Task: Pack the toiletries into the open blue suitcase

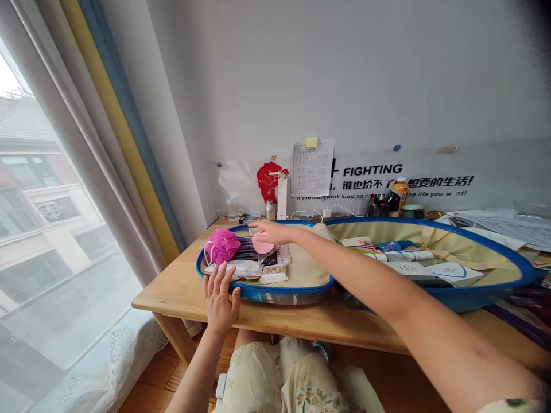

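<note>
My left hand lies flat with fingers spread against the front rim of a blue-rimmed basket on the wooden desk. My right hand reaches across to the far side of that basket, fingers closed on a round pink pad. Inside the basket lie a pink mesh bath puff, a white wrapped packet, a pack of cotton swabs and a beige cloth lining.
A second, larger blue-rimmed basket to the right holds tubes and boxes. Bottles, a small tin and chargers stand along the wall at the desk's back. Papers lie at the far right. A curtained window is on the left.
</note>
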`<act>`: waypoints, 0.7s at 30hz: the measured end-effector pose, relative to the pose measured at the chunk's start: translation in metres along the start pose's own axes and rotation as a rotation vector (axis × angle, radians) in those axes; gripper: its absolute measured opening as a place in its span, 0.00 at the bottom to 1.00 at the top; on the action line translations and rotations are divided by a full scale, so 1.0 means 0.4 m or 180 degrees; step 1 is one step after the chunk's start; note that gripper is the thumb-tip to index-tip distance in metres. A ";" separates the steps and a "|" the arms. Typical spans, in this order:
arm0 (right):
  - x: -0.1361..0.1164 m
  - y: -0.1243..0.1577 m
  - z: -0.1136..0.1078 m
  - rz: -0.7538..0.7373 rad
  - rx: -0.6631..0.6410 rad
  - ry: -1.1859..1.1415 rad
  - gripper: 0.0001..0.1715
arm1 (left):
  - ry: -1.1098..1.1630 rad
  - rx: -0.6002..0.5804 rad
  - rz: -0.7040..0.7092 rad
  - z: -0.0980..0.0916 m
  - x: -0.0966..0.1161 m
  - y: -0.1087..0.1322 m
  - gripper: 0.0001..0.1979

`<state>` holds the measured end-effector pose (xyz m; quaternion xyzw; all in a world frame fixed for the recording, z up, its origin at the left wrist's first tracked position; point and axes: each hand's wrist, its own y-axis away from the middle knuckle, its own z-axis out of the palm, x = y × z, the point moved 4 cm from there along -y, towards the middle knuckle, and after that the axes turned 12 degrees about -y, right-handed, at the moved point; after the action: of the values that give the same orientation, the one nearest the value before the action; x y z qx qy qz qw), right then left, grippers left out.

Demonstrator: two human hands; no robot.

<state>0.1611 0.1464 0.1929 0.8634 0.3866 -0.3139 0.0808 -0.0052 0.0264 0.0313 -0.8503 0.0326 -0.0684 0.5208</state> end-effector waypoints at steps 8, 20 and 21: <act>0.183 0.518 -0.164 0.1304 0.0607 0.0979 0.29 | 0.0002 0.0002 -0.0042 0.001 -0.004 0.000 0.23; 0.216 0.639 -0.015 0.0284 0.1395 0.1731 0.18 | 0.0023 0.0094 0.0051 -0.011 -0.003 -0.009 0.21; 0.212 0.631 -0.011 0.0232 0.1398 0.1716 0.17 | 0.0028 0.0096 0.0070 -0.012 -0.003 -0.009 0.21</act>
<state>0.3873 0.0265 0.1192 0.9253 0.2862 -0.1472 -0.2008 -0.0072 0.0240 0.0363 -0.8416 0.0432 -0.0668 0.5342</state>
